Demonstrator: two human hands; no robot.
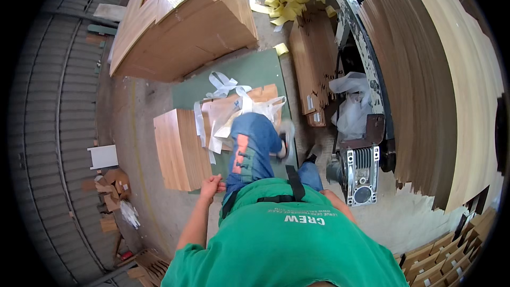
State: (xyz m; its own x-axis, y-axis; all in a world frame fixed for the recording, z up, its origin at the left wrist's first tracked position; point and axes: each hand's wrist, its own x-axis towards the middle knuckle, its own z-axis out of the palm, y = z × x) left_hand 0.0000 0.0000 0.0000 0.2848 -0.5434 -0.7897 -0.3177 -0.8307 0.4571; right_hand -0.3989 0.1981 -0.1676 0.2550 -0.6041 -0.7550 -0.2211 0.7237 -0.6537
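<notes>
My left hand [213, 185] hangs beside my left thigh, its fingers loosely curled with nothing seen in them. Close by stands a neat stack of light wood panels [180, 149]. My right forearm [340, 205] runs down by my right hip, and the fingers there are hidden. My left leg is raised over wood boards [268, 93] draped with white strips [222, 84], on a green sheet [194, 89]. The shoe on that side is blurred.
Large wooden cabinet [186, 37] at the far left; yellow strips [284, 4] and stacked long boards [311, 58] ahead. On my right are a metal motor housing [359, 175], clear plastic [353, 101] and tall veneer sheets [419, 85]. Scrap cardboard [112, 186] lies left.
</notes>
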